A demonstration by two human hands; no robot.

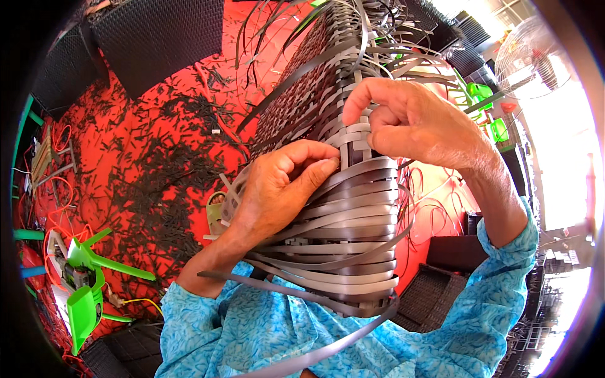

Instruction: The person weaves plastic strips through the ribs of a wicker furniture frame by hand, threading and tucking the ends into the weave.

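A long woven panel (291,104) of dark flat strips stretches away in front of me, its near end wrapped in loose grey strips (359,217). At the top edge of that end, my left hand (280,186) pinches a flat grey strip between thumb and forefinger. Just right of it, my right hand (419,123) is curled over the same edge, its bent forefinger touching the light crossed strips (357,133). Its thumb and curled middle finger come together; whatever lies between them is hidden. One long loose strip (340,353) loops down across my blue patterned clothing.
Dark cut scraps (167,170) litter the red floor covering (151,101). Black woven furniture (157,44) stands at the far left, near a green plastic chair-like object (88,296) at lower left. A fan (532,60) is at the upper right. Loose strip ends (416,60) stick out beyond my hands.
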